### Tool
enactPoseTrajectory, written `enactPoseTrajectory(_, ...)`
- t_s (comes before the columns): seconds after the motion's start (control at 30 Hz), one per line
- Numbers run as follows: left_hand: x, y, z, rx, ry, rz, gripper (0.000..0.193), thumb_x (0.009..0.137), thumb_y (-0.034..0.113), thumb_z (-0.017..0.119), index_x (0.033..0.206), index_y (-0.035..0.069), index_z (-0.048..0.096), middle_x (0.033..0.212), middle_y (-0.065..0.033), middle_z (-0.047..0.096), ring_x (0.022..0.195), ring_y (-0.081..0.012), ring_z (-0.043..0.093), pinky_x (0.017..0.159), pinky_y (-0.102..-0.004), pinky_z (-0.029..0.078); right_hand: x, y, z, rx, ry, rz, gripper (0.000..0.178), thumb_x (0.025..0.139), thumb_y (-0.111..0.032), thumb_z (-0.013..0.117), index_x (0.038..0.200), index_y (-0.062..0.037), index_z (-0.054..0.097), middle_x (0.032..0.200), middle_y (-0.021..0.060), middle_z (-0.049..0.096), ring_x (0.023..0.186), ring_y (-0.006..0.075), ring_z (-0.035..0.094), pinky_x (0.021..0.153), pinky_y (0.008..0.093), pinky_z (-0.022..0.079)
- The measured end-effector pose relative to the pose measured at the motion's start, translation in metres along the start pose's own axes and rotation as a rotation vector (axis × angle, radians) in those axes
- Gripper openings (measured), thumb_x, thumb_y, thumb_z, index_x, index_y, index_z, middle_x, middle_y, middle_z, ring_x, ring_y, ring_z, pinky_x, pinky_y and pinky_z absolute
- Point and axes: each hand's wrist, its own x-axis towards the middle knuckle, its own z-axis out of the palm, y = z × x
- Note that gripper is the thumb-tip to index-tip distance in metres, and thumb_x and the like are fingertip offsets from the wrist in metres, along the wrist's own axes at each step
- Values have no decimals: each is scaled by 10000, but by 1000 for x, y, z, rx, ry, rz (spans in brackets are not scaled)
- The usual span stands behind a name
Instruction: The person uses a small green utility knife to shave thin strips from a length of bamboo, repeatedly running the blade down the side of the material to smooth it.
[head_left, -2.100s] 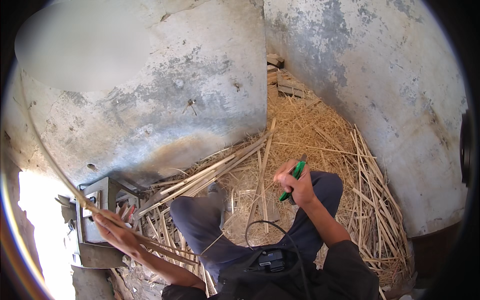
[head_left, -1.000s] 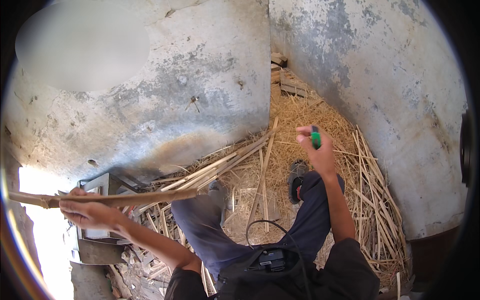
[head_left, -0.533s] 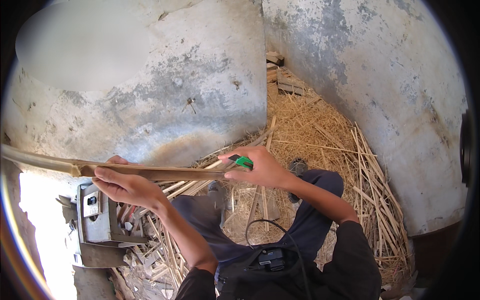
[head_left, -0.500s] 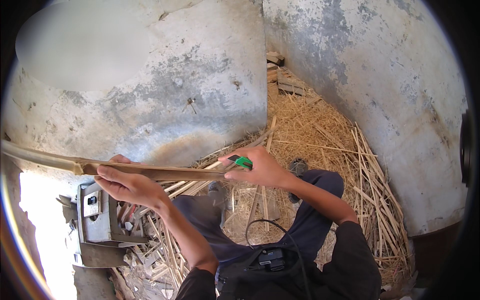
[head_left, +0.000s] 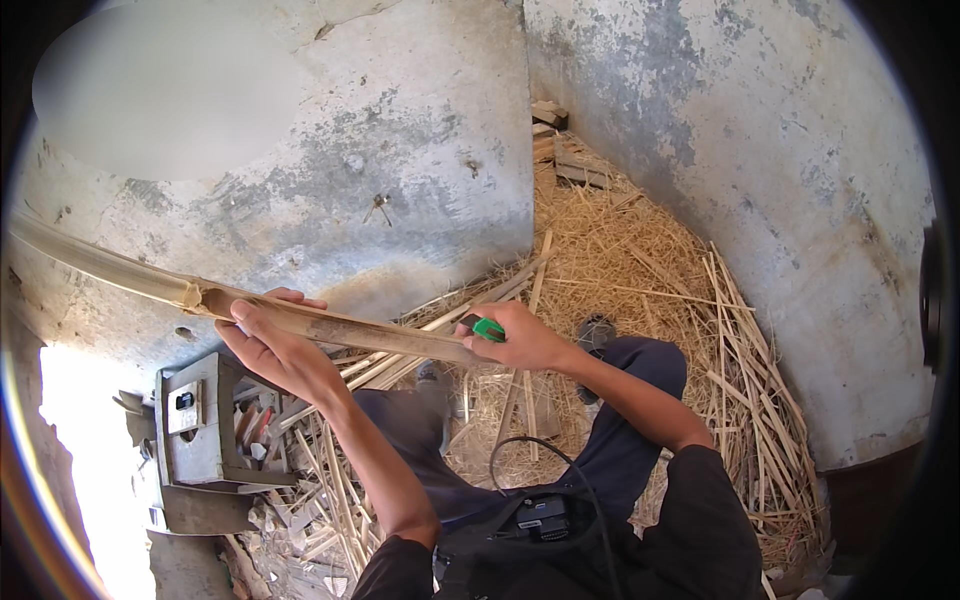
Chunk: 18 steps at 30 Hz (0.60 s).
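A long split bamboo strip (head_left: pixel 150 282) runs from the far left edge down to the middle of the picture. My left hand (head_left: pixel 275 345) cradles it from below, fingers curled over its edge. My right hand (head_left: pixel 520 340) grips a green-handled knife (head_left: pixel 486 328) and presses against the strip's near end. My legs in dark blue trousers (head_left: pixel 640 390) stretch out over the straw below.
Straw (head_left: pixel 610 250) and split bamboo slats (head_left: pixel 745 390) cover the floor between two stained concrete walls (head_left: pixel 400 170). A grey metal box (head_left: pixel 195 430) with tools sits at lower left. Wooden blocks (head_left: pixel 560 160) lie in the far corner. A black cable (head_left: pixel 520 450) loops over my lap.
The bamboo strip's far end has tilted upward at the left. My left hand slid a little right along it; my right hand with the knife stays at the near end.
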Motion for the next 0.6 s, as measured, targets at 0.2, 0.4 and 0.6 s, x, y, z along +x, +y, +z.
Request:
enactPoseTrajectory(0.2,-4,17,-4,53,-265,-81,528,1193,346,471,1574,7,332,913,-188,766,741,-266,784,675,-360,632,1,8,1,149,58,47,276,994,-215,744,1146,15,746,921,127,723,825,171,674,761,364,529)
enactPoseTrajectory(0.4,4,16,-20,58,-417,-164,602,1172,381,526,1587,4,307,992,-230,796,849,-303,817,761,-374,665,3,18,-6,39,21,-38,278,992,-229,743,1146,3,749,881,102,673,777,167,611,741,378,496)
enactPoseTrajectory(0.6,6,17,-26,97,-437,-179,601,1176,346,525,1593,-4,272,977,-258,802,839,-303,817,720,-367,672,6,10,-24,92,9,78,284,984,-255,747,1135,-15,769,860,77,682,791,156,619,754,363,498)
